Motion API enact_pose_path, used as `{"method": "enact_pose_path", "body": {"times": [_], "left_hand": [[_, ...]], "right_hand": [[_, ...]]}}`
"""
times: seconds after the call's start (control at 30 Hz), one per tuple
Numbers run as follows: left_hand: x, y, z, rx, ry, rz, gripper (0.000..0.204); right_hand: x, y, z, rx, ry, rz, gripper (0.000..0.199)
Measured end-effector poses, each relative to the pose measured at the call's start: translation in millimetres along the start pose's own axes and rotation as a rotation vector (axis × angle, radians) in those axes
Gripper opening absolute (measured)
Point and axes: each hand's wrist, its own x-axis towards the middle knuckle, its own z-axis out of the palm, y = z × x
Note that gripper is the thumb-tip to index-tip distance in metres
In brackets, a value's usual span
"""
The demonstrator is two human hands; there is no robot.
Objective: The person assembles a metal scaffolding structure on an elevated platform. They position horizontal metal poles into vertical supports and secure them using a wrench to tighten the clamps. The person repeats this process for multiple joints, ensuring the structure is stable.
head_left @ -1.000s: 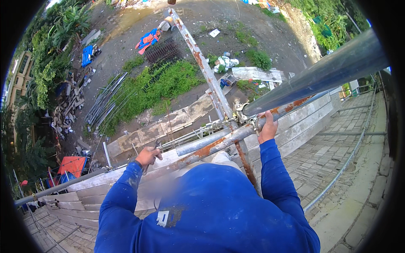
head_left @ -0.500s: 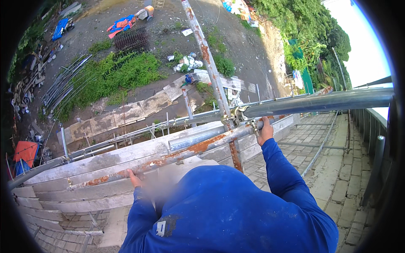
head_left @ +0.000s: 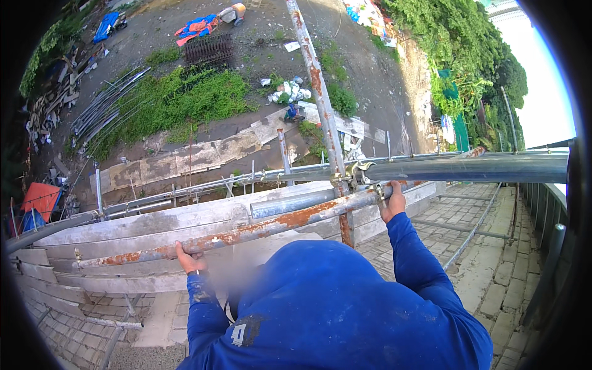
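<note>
Rusty scaffold tube (head_left: 246, 229) runs slantwise across the view just beyond the person's blue-sleeved arms, lying along the outer edge of the scaffold deck, high above the ground. Left hand (head_left: 190, 259) is curled around the tube's lower stretch from beneath, fingers closed on it. Right hand (head_left: 393, 202) is clamped on the tube's upper end, just beside a metal coupler (head_left: 357, 172). That coupler sits where a rusty upright pole (head_left: 320, 105) crosses a thick grey horizontal pipe (head_left: 475, 168). Grey planks (head_left: 154, 225) lie just beyond the tube. Far below are a weedy green patch (head_left: 185, 98), a bundle of loose pipes (head_left: 105, 108) and an orange-blue tarpaulin (head_left: 197, 26)
</note>
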Motion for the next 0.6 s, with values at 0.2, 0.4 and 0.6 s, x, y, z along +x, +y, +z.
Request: {"method": "enact_pose_path", "body": {"times": [0.2,0.4,0.6], "left_hand": [[-53,58,48,-0.080,-0.012,0.123,0.043],[-47,70,67,-0.039,-0.026,0.142,0.045],[-33,62,59,-0.059,-0.028,0.117,0.048]], "right_hand": [[-3,2,-5,0.064,-0.083,0.089,0.032],[-22,-6,-3,-0.079,-0.025,0.130,0.051],[-32,-20,-1,-0.287,-0.020,0.145,0.068]]}}
